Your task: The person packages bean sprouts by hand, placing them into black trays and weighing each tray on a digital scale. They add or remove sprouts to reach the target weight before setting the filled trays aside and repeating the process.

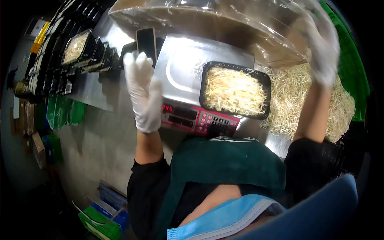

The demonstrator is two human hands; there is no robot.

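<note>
My left hand (pixel 143 94), in a white glove, hovers left of the weighing scale (pixel 176 52), thumb spread from the fingers and nothing held. Its fingertips overlap the lower edge of a dark phone (pixel 146 41) in this view. A black tray (pixel 235 113) full of bean sprouts (pixel 234 90) sits on the right part of the scale's steel plate, slightly tilted in view. Red digits glow on the scale's control panel (pixel 200 120). My right hand (pixel 323 50), also gloved, is above the loose sprout pile (pixel 332 114), beside a clear plastic bag (pixel 256 36); its fingers are blurred.
Stacked black trays (pixel 42 68) line the far left, near a filled sprout tray (pixel 76 47). A green crate (pixel 352 60) borders the pile on the right. Green and blue boxes (pixel 104 218) stand on the floor at lower left.
</note>
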